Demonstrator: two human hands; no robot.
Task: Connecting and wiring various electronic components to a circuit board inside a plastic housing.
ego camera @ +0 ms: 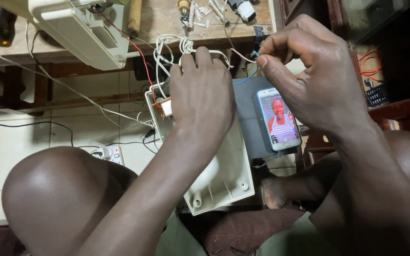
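Note:
My left hand (202, 95) rests knuckles-up over the top end of a white plastic casing (226, 178) that lies across my lap, its fingers curled around a white cable (167, 52) coming out of it. My right hand (312, 71) pinches the thin stripped ends of wires (248, 58) between thumb and forefinger, just right of the left hand. A small component with copper windings (164, 108) shows inside the casing under the left hand.
A smartphone (278, 119) with a lit screen lies on a dark slab right of the casing. A wooden workbench (157, 21) ahead holds a white appliance housing (79, 28), screws and tools. A white power strip (107, 152) and cords lie on the tiled floor.

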